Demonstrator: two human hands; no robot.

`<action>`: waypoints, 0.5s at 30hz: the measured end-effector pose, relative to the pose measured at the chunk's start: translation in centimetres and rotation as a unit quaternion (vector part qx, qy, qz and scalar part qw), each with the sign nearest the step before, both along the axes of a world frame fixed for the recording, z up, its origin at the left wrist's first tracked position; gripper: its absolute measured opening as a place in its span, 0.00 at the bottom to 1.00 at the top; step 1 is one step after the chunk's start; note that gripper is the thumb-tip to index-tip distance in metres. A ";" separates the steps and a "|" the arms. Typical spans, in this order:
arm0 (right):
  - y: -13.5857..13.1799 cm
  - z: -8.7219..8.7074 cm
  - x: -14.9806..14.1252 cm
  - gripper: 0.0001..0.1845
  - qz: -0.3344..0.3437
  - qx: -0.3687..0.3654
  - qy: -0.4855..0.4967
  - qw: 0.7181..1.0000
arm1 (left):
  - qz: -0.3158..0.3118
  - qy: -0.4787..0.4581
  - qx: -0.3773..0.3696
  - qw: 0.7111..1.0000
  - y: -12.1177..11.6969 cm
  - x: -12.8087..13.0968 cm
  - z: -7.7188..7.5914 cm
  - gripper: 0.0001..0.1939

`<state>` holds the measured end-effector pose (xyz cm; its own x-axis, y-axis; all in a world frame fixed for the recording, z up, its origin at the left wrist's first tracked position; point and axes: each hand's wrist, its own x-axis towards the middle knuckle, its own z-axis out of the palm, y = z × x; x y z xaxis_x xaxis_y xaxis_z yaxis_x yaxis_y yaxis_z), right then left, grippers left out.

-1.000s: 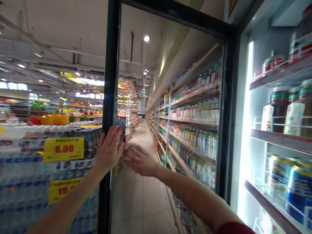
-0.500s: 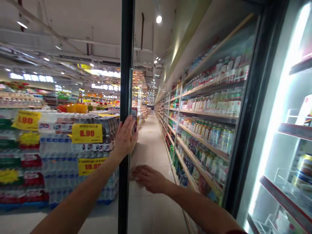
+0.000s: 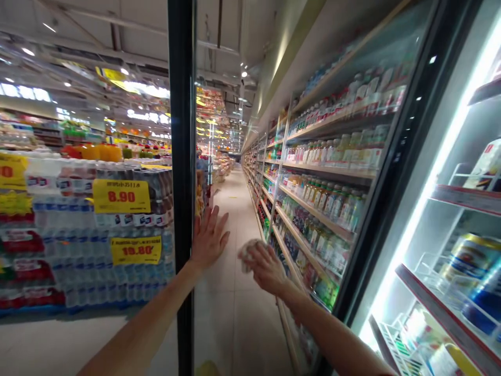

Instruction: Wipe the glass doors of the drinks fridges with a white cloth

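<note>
An open glass cooler door (image 3: 250, 156) with a black frame (image 3: 182, 130) stands in front of me. My left hand (image 3: 209, 240) lies flat on the glass beside the frame's left upright, fingers spread. My right hand (image 3: 264, 266) presses a small pale cloth (image 3: 246, 253) against the glass, lower and to the right of the left hand. Through the pane I see the aisle floor and long shelves of bottles (image 3: 324, 203).
The lit cooler interior (image 3: 462, 250) at the right holds cans and bottles on wire-fronted shelves. At the left stand stacked packs of bottled water (image 3: 97, 245) with yellow price signs (image 3: 121, 196). The tiled aisle (image 3: 235, 219) runs ahead.
My left hand has slid down the glass next to the frame. My right hand with the cloth moved down, then up and to the right. The view shifted left and down.
</note>
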<state>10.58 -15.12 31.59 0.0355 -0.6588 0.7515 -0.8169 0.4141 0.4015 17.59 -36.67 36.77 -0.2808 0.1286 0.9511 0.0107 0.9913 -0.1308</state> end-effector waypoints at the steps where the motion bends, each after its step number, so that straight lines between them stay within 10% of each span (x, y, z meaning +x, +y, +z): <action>1: 0.6 1.0 -0.5 0.25 -0.025 -0.065 -0.011 0.998 | 0.001 0.006 -0.002 1.000 0.0 0.0 -0.1 0.27; 4: 1.4 4.0 -1.5 0.25 -0.075 -0.240 -0.034 0.967 | -0.008 0.014 0.011 1.000 -0.4 -0.1 -0.4 0.27; 9: 1.0 2.2 -0.2 0.24 -0.033 -0.087 -0.026 0.995 | -0.031 0.009 0.032 0.999 0.2 0.2 0.2 0.26; 15: 0.3 4.5 0.1 0.23 -0.072 -0.185 -0.048 0.979 | -0.165 -0.070 0.017 0.984 8.3 7.5 2.3 0.22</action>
<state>10.64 -14.87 36.13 -0.1210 -0.3336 0.9349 -0.7660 0.6304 0.1258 25.13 -28.34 39.11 -0.3576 0.2044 0.9112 0.3484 0.9345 -0.0729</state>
